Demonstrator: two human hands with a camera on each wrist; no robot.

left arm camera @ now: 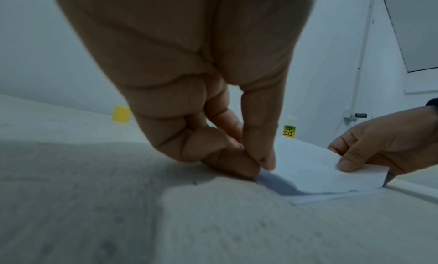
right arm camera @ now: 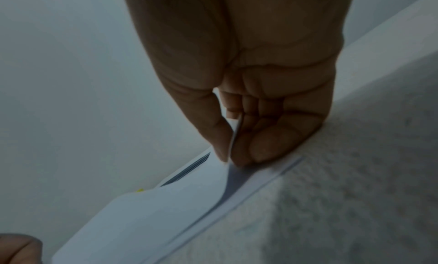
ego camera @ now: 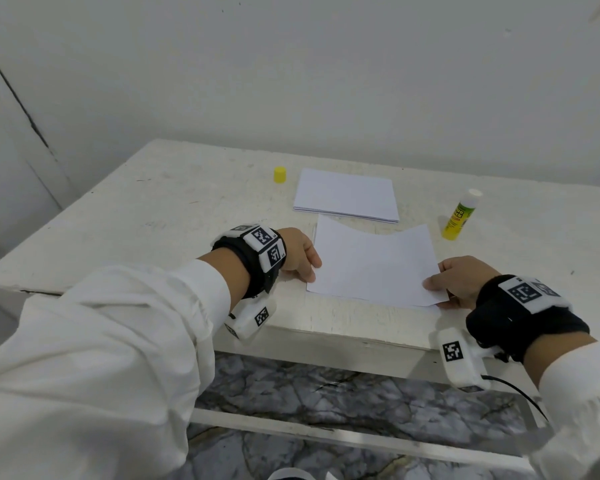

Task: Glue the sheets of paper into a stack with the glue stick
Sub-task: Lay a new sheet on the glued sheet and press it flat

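A white sheet of paper (ego camera: 371, 263) is held bowed just above another sheet lying on the white table (ego camera: 174, 216). My left hand (ego camera: 309, 263) pinches its near left corner between thumb and fingers (left arm camera: 260, 155). My right hand (ego camera: 440, 284) pinches the near right corner (right arm camera: 231, 146), thumb on top. A stack of white sheets (ego camera: 347, 195) lies further back. The yellow-green glue stick (ego camera: 459, 216) stands uncapped to the right of the sheet, and its yellow cap (ego camera: 280, 174) stands left of the stack.
The table's front edge (ego camera: 326, 334) runs just below both wrists, with marbled floor (ego camera: 326, 393) beneath. A pale wall rises right behind the table. Bare tabletop spreads to the left of the papers.
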